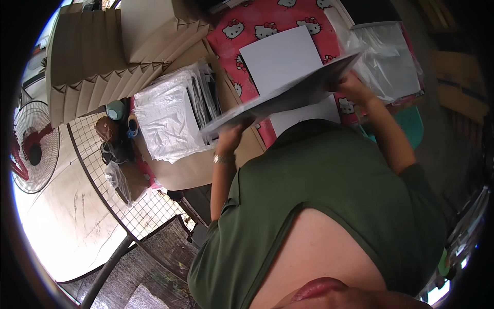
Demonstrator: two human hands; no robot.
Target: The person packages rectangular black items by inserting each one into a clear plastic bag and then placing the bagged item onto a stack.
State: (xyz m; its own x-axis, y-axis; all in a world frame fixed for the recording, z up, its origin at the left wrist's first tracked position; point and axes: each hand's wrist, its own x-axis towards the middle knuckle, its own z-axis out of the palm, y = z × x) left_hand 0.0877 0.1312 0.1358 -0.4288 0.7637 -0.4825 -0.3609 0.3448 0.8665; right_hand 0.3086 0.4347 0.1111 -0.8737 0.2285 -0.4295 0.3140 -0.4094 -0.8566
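Note:
Between my two hands a flat grey-black panel (288, 100) is held up at a tilt, its surface glossy as if covered in clear plastic. My left hand (230, 139) is closed on its lower left end, and my right hand (354, 88) grips the right end, which sits higher. Beneath it a white sheet (280, 57) lies on the pink patterned table cover (226, 49). Another white piece (309, 116) shows below the panel, partly hidden. Beside my left hand is a stack of plastic-wrapped flat panels (167, 116).
Clear plastic sleeves (383, 62) lie at the right, above a teal basket (409, 129). Folded cardboard (92, 67) is piled at the far left. A blue tape roll (133, 126) and a teal cup (116, 109) stand near the stack. A fan (36, 149) is farther left.

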